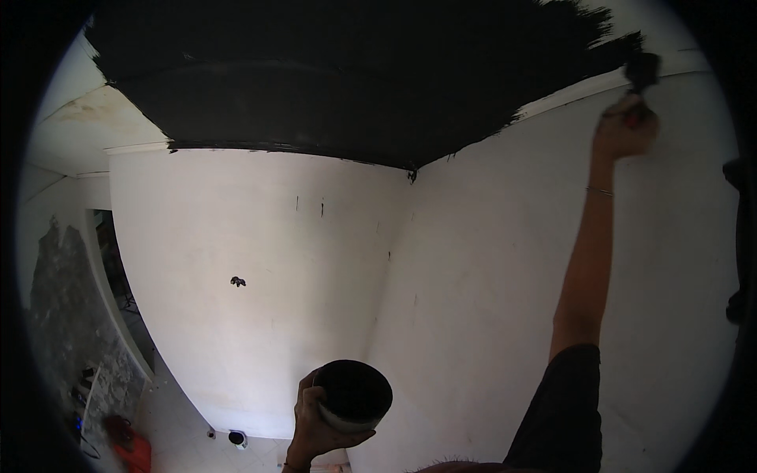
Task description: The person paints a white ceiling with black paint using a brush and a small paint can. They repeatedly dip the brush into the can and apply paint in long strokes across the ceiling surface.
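Observation:
Up at the right, my right hand grips a paintbrush by its handle, with the arm stretched high. Its dark bristles are blurred and touch the ceiling's edge, beside the ragged border of the black paint. Low in the middle, my left hand is wrapped around a round tub of black paint, tilted so its dark inside shows. Black covers much of the ceiling overhead; a pale strip of trim runs between it and the right wall.
White walls meet in a corner ahead, with a few black marks and a small dark fixture. On the floor at lower left stand a small pot and a person in orange. A doorway opens beside a grey-patched wall.

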Motion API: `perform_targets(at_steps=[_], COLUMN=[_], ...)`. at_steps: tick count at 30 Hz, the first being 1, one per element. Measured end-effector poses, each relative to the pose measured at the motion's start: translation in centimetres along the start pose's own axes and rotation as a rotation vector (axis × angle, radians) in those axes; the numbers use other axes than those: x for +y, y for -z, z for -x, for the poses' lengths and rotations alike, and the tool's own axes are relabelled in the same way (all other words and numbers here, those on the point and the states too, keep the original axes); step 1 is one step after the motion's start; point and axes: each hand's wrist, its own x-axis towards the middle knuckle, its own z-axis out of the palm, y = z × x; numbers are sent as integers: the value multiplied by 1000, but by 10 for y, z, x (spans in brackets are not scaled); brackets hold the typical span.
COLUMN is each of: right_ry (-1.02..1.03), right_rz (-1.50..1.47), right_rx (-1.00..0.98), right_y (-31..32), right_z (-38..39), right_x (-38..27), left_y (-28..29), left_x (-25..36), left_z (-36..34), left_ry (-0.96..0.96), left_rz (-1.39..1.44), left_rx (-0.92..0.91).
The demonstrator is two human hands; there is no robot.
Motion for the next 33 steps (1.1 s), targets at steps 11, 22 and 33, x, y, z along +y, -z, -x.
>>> perform_targets(at_steps=[11,22,33], right_ry=[-212,51,-232], right_rz=[-274,-428,-238], right_rx=[-529,-964,-240], right_y=[41,49,38], right_z=[118,47,-69], right_x=[-89,-13,73], left_y=[-5,6,4], left_x=[-1,-3,-5], left_z=[10,6,4], left_ry=[-45,-87,6], left_rz=[33,26,16], left_rx=[12,73,9])
